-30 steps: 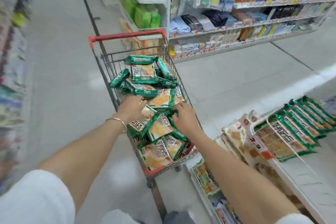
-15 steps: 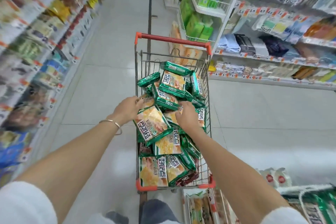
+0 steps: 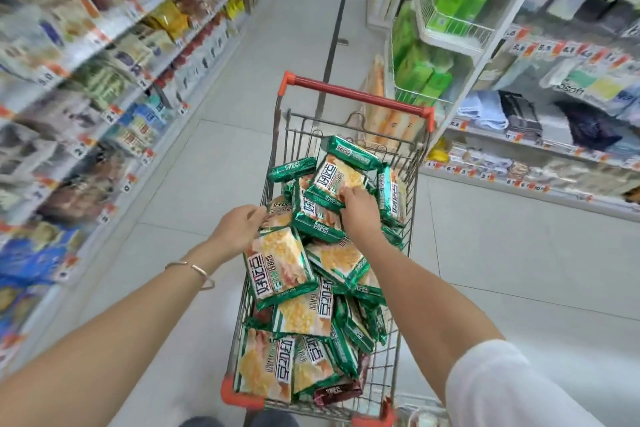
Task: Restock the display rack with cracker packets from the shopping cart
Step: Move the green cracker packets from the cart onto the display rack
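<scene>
Restocking run: holdings in view

Floor (image 3: 485, 270): pale tiles, running the length of the aisle, with a dark strip up the middle.
Left shelving (image 3: 86, 80): several tiers of mixed bagged goods with price tags on the edges; blurred, labels not readable.
Right shelving (image 3: 554, 114): folded cloths and small packs, and wire baskets (image 3: 450, 28) of green packs at its near end, just beside the cart's far right corner.
Shopping cart (image 3: 356, 95): wire, red handle at the far end, standing between the two shelf runs.
Cracker packets (image 3: 304, 315): green-edged, heaped loosely in the cart above its rim, overlapping at all angles; one dark red packet (image 3: 337, 392) at the near end.
Sleeve (image 3: 502, 385): white, on the right arm, which crosses the cart's right rim.
Left hand (image 3: 239, 229): fingers curled on the upper end of a tilted packet (image 3: 277, 270) at the cart's left side.
Right hand (image 3: 358, 210): fingers bent onto the lower edge of an upper packet (image 3: 341, 177) near the top of the heap.
Bracelet (image 3: 194, 269): thin metal, on the left wrist
</scene>
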Motion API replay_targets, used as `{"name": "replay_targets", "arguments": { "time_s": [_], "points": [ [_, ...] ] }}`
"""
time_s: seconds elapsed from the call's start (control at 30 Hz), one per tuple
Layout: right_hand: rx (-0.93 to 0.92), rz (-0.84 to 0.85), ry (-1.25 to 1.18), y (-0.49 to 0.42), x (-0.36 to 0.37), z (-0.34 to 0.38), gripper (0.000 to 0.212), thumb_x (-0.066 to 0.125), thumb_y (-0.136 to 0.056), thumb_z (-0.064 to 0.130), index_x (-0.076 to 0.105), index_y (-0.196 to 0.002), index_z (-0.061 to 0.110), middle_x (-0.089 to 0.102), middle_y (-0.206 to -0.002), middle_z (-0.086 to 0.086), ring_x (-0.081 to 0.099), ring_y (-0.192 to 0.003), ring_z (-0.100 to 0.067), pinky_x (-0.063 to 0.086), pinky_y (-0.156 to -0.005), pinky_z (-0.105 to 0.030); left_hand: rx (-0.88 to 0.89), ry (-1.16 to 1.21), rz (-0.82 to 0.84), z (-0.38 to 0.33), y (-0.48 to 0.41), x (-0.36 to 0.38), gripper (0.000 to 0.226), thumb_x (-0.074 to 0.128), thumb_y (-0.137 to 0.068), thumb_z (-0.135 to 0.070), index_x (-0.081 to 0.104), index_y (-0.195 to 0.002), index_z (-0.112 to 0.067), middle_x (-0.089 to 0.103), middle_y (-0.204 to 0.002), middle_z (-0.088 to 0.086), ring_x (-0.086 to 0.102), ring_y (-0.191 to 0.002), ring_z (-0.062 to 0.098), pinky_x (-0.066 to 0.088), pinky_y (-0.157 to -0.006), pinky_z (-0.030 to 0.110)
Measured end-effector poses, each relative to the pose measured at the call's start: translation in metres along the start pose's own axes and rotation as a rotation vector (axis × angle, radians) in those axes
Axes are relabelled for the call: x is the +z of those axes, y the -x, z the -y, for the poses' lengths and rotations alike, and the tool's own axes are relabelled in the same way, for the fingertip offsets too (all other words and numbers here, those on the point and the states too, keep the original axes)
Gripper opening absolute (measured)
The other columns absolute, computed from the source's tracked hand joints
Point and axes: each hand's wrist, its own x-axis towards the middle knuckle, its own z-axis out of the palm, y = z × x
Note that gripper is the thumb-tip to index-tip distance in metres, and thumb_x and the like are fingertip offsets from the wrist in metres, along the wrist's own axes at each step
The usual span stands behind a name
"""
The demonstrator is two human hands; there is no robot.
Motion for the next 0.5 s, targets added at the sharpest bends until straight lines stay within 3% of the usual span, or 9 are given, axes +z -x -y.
{"name": "replay_targets", "arguments": {
  "time_s": [0.1,0.17,0.27,0.37,0.43,0.5],
  "points": [
    [-0.062,-0.046,-0.003,-0.006,-0.010,-0.003,0.023,0.059,-0.096,0.009,0.065,-0.118,0.009,0.064,-0.104,-0.007,0.052,-0.085,-0.022,0.042,-0.078,-0.030,-0.011,0.047,-0.010,-0.013,-0.007,0.000,0.040,0.034,-0.108,-0.037,0.059,-0.102,-0.006,0.067,-0.109,0.019,0.066,-0.086,0.016,0.057,-0.083,0.048],
    [-0.040,-0.140,-0.151,-0.008,-0.019,-0.001,0.018,0.063,-0.096,0.017,0.072,-0.108,0.008,0.066,-0.094,-0.006,0.056,-0.080,-0.021,0.050,-0.074,-0.032,-0.032,0.168,-0.011,-0.030,-0.011,0.004,0.034,0.038,-0.107,-0.036,0.058,-0.103,-0.009,0.066,-0.114,0.020,0.068,-0.092,0.021,0.057,-0.085,0.047],
    [-0.081,-0.299,-0.353,0.002,-0.039,0.021,0.018,0.067,-0.094,0.020,0.076,-0.102,0.006,0.070,-0.088,-0.006,0.064,-0.078,-0.022,0.053,-0.062,-0.032,-0.179,0.681,0.123,-0.063,-0.017,0.010,0.056,0.049,-0.099,-0.053,0.055,-0.132,-0.008,0.063,-0.124,0.010,0.065,-0.113,0.027,0.057,-0.087,0.033],
    [-0.313,-0.328,-0.301,0.023,-0.045,0.040,0.015,0.071,-0.089,0.019,0.078,-0.096,0.008,0.072,-0.084,-0.006,0.067,-0.078,-0.023,0.056,-0.060,-0.035,-0.260,1.085,0.206,-0.082,-0.025,0.018,0.074,0.065,-0.080,-0.065,0.060,-0.127,-0.008,0.070,-0.119,0.012,0.067,-0.111,0.028,0.058,-0.085,0.036],
    [-0.341,-0.267,-0.353,0.032,-0.048,0.040,0.020,0.067,-0.093,0.023,0.078,-0.100,0.008,0.074,-0.093,-0.006,0.068,-0.086,-0.022,0.057,-0.069,-0.035,-0.321,1.005,0.048,-0.080,-0.031,0.022,0.062,0.074,-0.085,-0.049,0.059,-0.127,-0.007,0.072,-0.112,0.013,0.071,-0.097,0.026,0.059,-0.069,0.036],
    [-0.183,-0.192,-0.494,0.039,-0.054,0.028,0.029,0.057,-0.100,0.029,0.076,-0.106,0.008,0.074,-0.103,-0.004,0.067,-0.089,-0.016,0.055,-0.075,-0.030,-0.359,0.874,-0.073,-0.069,-0.037,0.020,0.051,0.073,-0.089,-0.035,0.053,-0.127,-0.007,0.072,-0.104,0.013,0.072,-0.080,0.023,0.057,-0.055,0.031]
  ]
}}
